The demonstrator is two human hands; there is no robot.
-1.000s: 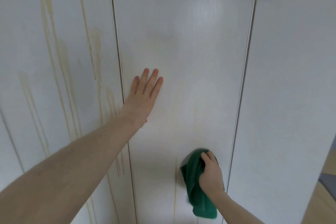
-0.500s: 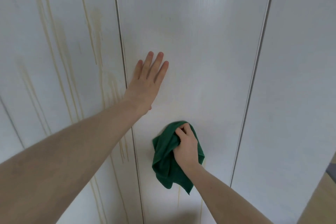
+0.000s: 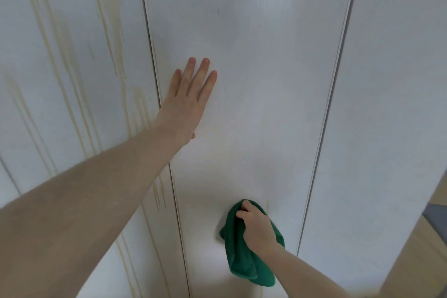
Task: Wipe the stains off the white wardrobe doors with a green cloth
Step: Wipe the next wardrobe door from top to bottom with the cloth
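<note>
Low down, right hand [image 3: 257,228] grip bunching green cloth [image 3: 242,261] against middle door [image 3: 254,80], left hand [image 3: 187,101] flat, fingers straight.

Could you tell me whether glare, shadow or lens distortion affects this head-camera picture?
Head view: a soft glare patch sits high on the white middle wardrobe door; a faint shadow lies beside the crumpled green cloth gripped by the right hand; the wide lens makes the door seams lean and bow; focus looks fairly even.

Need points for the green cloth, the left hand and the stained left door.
green cloth [image 3: 242,264]: head view, on the bunched fold below the fingers.
left hand [image 3: 186,101]: head view, back of the hand, flat on the middle door.
stained left door [image 3: 72,60]: head view, panel between yellowish streaks.
</note>
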